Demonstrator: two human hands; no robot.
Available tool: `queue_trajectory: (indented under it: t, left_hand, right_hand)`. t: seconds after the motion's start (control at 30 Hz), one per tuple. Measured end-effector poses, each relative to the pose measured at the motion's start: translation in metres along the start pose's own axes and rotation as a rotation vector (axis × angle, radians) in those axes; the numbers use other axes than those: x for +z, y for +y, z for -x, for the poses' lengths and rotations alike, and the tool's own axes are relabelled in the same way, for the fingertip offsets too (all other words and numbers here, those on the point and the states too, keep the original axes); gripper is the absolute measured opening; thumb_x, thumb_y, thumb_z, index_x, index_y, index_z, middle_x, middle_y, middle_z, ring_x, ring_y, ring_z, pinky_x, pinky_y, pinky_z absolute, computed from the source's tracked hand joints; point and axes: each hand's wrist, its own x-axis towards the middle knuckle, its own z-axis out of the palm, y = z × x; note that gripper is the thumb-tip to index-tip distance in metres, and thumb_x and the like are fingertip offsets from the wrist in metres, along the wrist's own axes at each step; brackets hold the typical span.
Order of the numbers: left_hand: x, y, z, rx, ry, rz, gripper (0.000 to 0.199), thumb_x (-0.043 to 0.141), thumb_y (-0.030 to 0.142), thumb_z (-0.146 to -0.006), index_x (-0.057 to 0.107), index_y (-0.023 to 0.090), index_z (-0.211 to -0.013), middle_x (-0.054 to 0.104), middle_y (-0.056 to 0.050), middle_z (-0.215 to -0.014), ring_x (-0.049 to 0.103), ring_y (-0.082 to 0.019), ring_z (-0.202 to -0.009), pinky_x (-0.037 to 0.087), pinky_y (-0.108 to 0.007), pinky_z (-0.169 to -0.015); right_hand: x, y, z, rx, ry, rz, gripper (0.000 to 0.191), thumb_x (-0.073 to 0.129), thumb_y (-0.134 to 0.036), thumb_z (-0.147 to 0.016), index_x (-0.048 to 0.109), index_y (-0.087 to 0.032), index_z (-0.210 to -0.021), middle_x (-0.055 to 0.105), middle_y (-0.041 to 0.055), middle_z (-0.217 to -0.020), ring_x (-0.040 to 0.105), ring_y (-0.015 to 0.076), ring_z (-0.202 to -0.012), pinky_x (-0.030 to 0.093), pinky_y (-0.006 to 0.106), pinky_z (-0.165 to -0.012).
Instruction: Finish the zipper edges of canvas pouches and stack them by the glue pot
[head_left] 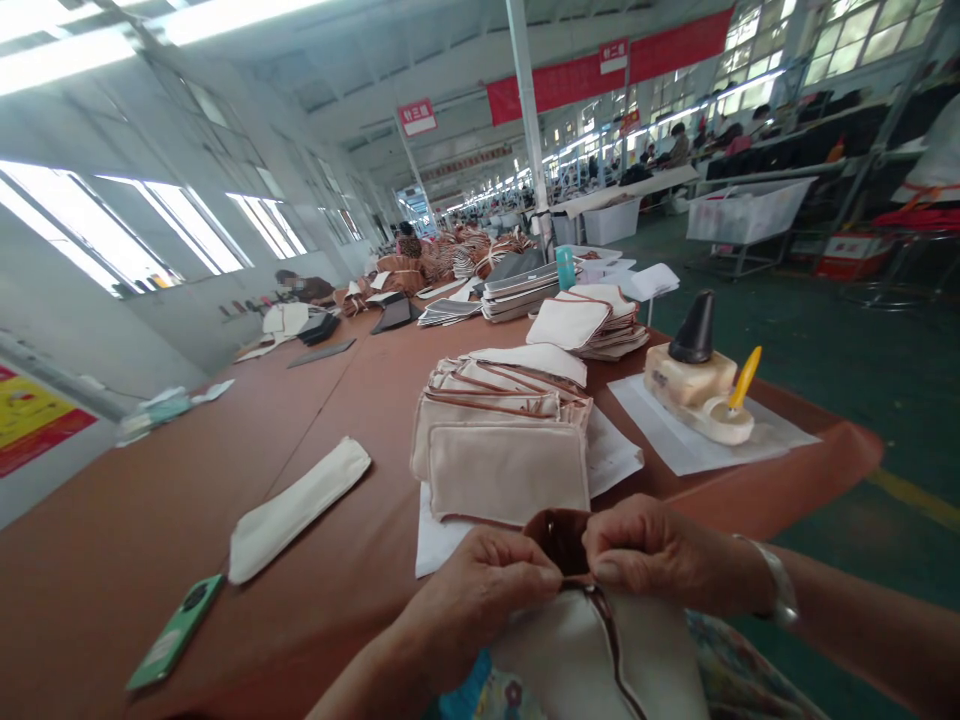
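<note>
The dark brown fabric end (561, 540) of a cream canvas pouch (592, 665) is being pinched shut btw thumb & fingers of the L hand (472, 590) and the R hand (652, 555), both gripping it from either side; a silver bangle (776, 585) is being worn on the R wrist. The pouch, w/ a brown-edged seam down its front, is being held low over a floral-patterned garment (510, 695), by the near edge of a long brown-topped work table (150, 530). Just beyond the hands, a stack of cream pouches w/ brown trim (502, 440) is being kept on white paper sheets (615, 455). To the L, a flat cream canvas strip (300, 510) and a green phone (176, 632) are being left on the tbl. To the R, a black cone-shaped form on a cream block (694, 360) is being stood on white paper, w/ a yellow-handled tool (745, 378) leaning on it. Farther along, stacks of grey panels (521, 290) are being piled, and a co-worker (296, 288) is being seated by the wall.
</note>
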Motion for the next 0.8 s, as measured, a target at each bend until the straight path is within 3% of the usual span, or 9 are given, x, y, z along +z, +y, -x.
queue_trajectory:
  t: [0.1, 0.23, 0.33, 0.43, 0.53, 0.67, 0.73, 0.8]
  left_hand:
    - [0.010, -0.003, -0.004, -0.027, 0.055, 0.080, 0.020, 0.072, 0.030, -0.063, 0.067, 0.011, -0.065, 0.049, 0.002, -0.052, 0.032, -0.007, -0.045, 0.019, -0.023, -0.047]
    - [0.014, -0.007, -0.006, 0.037, 0.079, 0.087, 0.016, 0.071, 0.027, -0.059, 0.063, 0.014, -0.062, 0.051, 0.003, -0.053, 0.033, -0.007, -0.046, 0.021, -0.022, -0.047]
    - [0.007, -0.002, -0.002, 0.120, 0.093, -0.175, 0.014, 0.071, 0.026, -0.068, 0.067, 0.013, -0.072, 0.055, 0.001, -0.061, 0.038, -0.009, -0.054, 0.025, -0.022, -0.050]
    - [0.000, 0.007, 0.003, 0.208, 0.008, -0.296, 0.027, 0.061, 0.037, -0.087, 0.072, 0.013, -0.086, 0.061, -0.003, -0.081, 0.048, -0.013, -0.073, 0.034, -0.022, -0.064]
    - [0.001, 0.006, 0.001, 0.135, -0.081, -0.178, 0.040, 0.058, 0.049, -0.089, 0.071, 0.012, -0.084, 0.058, -0.003, -0.077, 0.046, -0.013, -0.069, 0.034, -0.023, -0.062]
    - [0.007, -0.013, -0.010, 0.072, -0.031, 0.065, 0.038, 0.079, 0.046, -0.071, 0.067, 0.010, -0.072, 0.055, -0.002, -0.070, 0.042, -0.010, -0.063, 0.029, -0.021, -0.058]
    - [0.010, -0.021, -0.012, 0.080, 0.006, 0.213, 0.038, 0.084, 0.043, -0.066, 0.066, 0.010, -0.066, 0.056, -0.002, -0.070, 0.044, -0.010, -0.062, 0.031, -0.020, -0.058]
    - [0.012, -0.024, -0.012, 0.072, 0.037, 0.294, 0.037, 0.086, 0.041, -0.064, 0.067, 0.010, -0.064, 0.058, -0.003, -0.068, 0.045, -0.009, -0.059, 0.031, -0.020, -0.057]
  right_hand:
    - [0.003, -0.003, -0.003, -0.063, -0.002, 0.018, 0.036, 0.062, -0.040, -0.090, 0.056, -0.010, -0.072, 0.050, 0.0003, -0.074, 0.039, 0.0079, -0.063, 0.029, 0.018, -0.053]
    - [0.002, -0.006, -0.004, -0.072, -0.010, 0.056, 0.034, 0.060, -0.040, -0.091, 0.057, -0.011, -0.073, 0.049, 0.0004, -0.075, 0.039, 0.0082, -0.063, 0.030, 0.018, -0.053]
    - [0.001, -0.006, -0.005, -0.013, 0.002, 0.149, 0.038, 0.056, -0.044, -0.092, 0.053, -0.012, -0.073, 0.044, -0.0017, -0.070, 0.035, 0.0083, -0.061, 0.027, 0.019, -0.052]
    - [0.001, -0.005, -0.009, 0.025, 0.035, 0.246, 0.041, 0.052, -0.047, -0.094, 0.049, -0.014, -0.071, 0.039, -0.0035, -0.067, 0.032, 0.0090, -0.061, 0.026, 0.020, -0.052]
    - [0.004, -0.004, -0.012, 0.050, 0.040, 0.258, 0.042, 0.050, -0.049, -0.095, 0.049, -0.014, -0.072, 0.039, -0.0036, -0.067, 0.032, 0.0094, -0.062, 0.027, 0.020, -0.052]
    - [0.006, -0.003, -0.008, 0.038, 0.141, 0.220, 0.040, 0.042, -0.045, -0.100, 0.054, -0.013, -0.079, 0.047, -0.0015, -0.071, 0.041, 0.0110, -0.064, 0.035, 0.021, -0.057]
    - [0.005, -0.005, -0.003, -0.080, 0.288, 0.339, 0.031, 0.041, -0.038, -0.101, 0.056, -0.014, -0.089, 0.054, 0.0020, -0.078, 0.048, 0.0138, -0.071, 0.041, 0.024, -0.065]
    - [0.005, -0.009, 0.004, -0.285, 0.413, 0.544, 0.017, 0.045, -0.027, -0.099, 0.057, -0.015, -0.097, 0.057, 0.0055, -0.087, 0.052, 0.0164, -0.079, 0.044, 0.027, -0.071]
